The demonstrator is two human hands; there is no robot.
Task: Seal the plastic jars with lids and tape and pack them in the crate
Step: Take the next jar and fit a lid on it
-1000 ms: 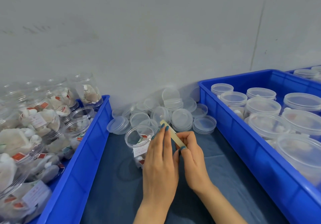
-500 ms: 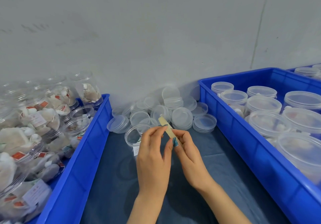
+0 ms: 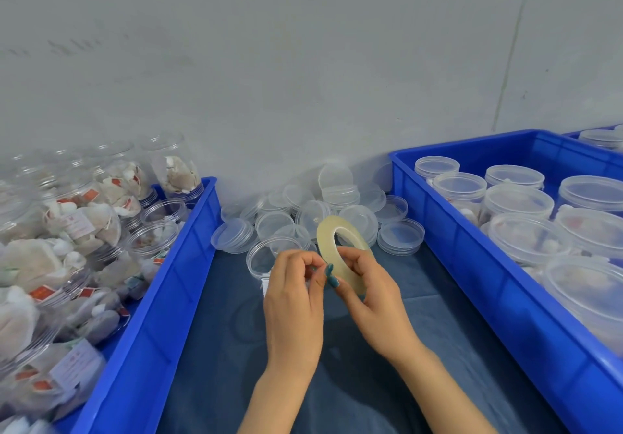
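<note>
Centrally, both hands meet over the mat (image 3: 421, 275); right hand (image 3: 369, 298) grips the tape roll (image 3: 324, 239), fingers curled behind it, thumb across the front, roll tilted on edge; left hand (image 3: 293, 295) back-up, fingertips pinched at the roll's near edge, probably on the loose end, too small to confirm; open jar (image 3: 261, 260) just behind the left hand; lids (image 3: 357, 219) beyond.

Open jar (image 3: 269, 258) on desk (image 3: 421, 332), loose lids (image 3: 399, 236) heaped behind it by wall. Crate of unlidded filled jars (image 3: 161, 298) left; crate of lidded jars (image 3: 488, 282) right. Tape roll (image 3: 340, 258) held before open jar.
</note>
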